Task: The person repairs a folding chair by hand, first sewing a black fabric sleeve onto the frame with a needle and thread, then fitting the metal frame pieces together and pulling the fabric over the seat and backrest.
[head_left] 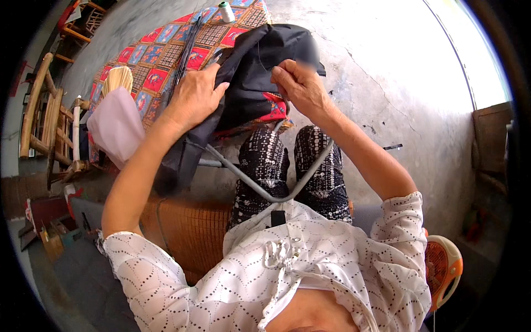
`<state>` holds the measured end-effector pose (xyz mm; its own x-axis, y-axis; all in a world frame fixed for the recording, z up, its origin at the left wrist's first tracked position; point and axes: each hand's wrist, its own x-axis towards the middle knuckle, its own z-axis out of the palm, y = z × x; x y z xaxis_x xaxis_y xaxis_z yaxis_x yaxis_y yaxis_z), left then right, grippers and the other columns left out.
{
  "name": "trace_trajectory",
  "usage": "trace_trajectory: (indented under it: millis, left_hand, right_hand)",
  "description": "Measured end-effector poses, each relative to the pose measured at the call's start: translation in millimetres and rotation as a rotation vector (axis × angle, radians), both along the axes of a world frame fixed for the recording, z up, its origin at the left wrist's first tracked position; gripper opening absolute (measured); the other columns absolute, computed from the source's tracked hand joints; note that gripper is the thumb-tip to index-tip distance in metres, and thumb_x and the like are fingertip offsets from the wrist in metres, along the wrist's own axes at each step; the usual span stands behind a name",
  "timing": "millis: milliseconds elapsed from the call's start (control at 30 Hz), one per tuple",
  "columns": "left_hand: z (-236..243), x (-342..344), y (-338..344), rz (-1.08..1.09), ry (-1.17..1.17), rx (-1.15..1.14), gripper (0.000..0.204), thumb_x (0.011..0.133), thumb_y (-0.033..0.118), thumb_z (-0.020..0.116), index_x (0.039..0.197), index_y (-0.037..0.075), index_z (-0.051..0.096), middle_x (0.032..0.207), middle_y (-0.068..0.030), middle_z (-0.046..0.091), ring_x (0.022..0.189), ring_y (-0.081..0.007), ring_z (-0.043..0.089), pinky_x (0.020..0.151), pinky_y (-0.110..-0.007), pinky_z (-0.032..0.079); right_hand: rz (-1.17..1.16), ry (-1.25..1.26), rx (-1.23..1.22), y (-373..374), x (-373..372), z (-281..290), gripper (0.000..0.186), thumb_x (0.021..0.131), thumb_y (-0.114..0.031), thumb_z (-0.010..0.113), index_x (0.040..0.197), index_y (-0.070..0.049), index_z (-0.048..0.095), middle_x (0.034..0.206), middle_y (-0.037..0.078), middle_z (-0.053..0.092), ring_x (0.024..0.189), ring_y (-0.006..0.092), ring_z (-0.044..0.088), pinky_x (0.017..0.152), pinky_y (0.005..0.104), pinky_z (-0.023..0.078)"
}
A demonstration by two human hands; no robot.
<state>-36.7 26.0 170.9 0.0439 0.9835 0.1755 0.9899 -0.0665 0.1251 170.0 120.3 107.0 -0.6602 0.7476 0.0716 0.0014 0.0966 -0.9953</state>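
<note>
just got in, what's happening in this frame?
A seated person is working on a black cloth held up over their knees. The left hand lies flat on it, pressing it down; the right hand pinches it near the top edge, apparently sewing, though no needle is visible. The cloth drapes partly over a patterned red mat on the floor. A thread spool stands at the mat's far end.

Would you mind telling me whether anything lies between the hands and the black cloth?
Nothing visible does. The left hand lies flat on the black cloth, and the right hand pinches its upper edge; both already touch it.
</note>
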Motion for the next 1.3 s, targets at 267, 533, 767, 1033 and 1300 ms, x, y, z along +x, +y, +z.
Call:
trace_trajectory:
  millis: [267, 533, 767, 1033, 1300]
  left_hand:
    - [6, 18, 3, 0.018, -0.043, -0.072, 0.029, 0.082, 0.020, 0.063, 0.096, -0.003, 0.053, 0.071, -0.0267, 0.057, 0.073, -0.0436, 0.057, 0.063, -0.049, 0.044]
    - [7, 19, 6, 0.041, -0.001, -0.118, 0.028, 0.082, 0.022, 0.062, 0.094, -0.002, 0.052, 0.069, -0.0258, 0.057, 0.069, -0.0439, 0.056, 0.061, -0.049, 0.044]
    - [12, 24, 19, 0.030, 0.038, -0.140, 0.028, 0.082, 0.019, 0.062, 0.097, -0.001, 0.051, 0.079, -0.0253, 0.059, 0.077, -0.0426, 0.057, 0.067, -0.048, 0.044]
    - [-1, 31, 67, -0.033, 0.138, -0.020, 0.032, 0.081, 0.016, 0.062, 0.104, 0.000, 0.047, 0.090, -0.0227, 0.059, 0.085, -0.0409, 0.058, 0.072, -0.047, 0.047]
    - [-3, 35, 87, 0.010, 0.183, -0.065, 0.033, 0.080, 0.021, 0.064, 0.103, 0.002, 0.051, 0.083, -0.0215, 0.062, 0.080, -0.0398, 0.060, 0.069, -0.048, 0.047]
  right_hand:
    - [-0.346, -0.005, -0.068, 8, -20, -25, 0.033, 0.083, -0.026, 0.067, 0.092, 0.005, 0.060, 0.074, 0.007, 0.061, 0.067, 0.0126, 0.055, 0.060, 0.0268, 0.046]
    - [-0.109, 0.294, -0.562, 9, -23, -17, 0.017, 0.089, -0.017, 0.054, 0.086, -0.001, 0.058, 0.069, 0.003, 0.059, 0.055, 0.0085, 0.047, 0.046, 0.0241, 0.037]
    - [0.070, 0.039, 0.008, -8, 41, -12, 0.011, 0.087, -0.011, 0.053, 0.082, -0.002, 0.057, 0.066, 0.005, 0.057, 0.057, 0.0098, 0.050, 0.052, 0.0269, 0.043]
    - [-0.144, -0.014, 0.807, -9, 43, -2, 0.008, 0.084, -0.014, 0.057, 0.086, -0.008, 0.061, 0.084, 0.011, 0.057, 0.071, 0.0286, 0.060, 0.064, 0.0371, 0.050]
    - [-0.234, 0.220, -1.185, 29, 47, -86, 0.032, 0.084, -0.025, 0.067, 0.094, 0.001, 0.053, 0.068, 0.007, 0.057, 0.063, 0.0159, 0.062, 0.046, 0.0221, 0.050]
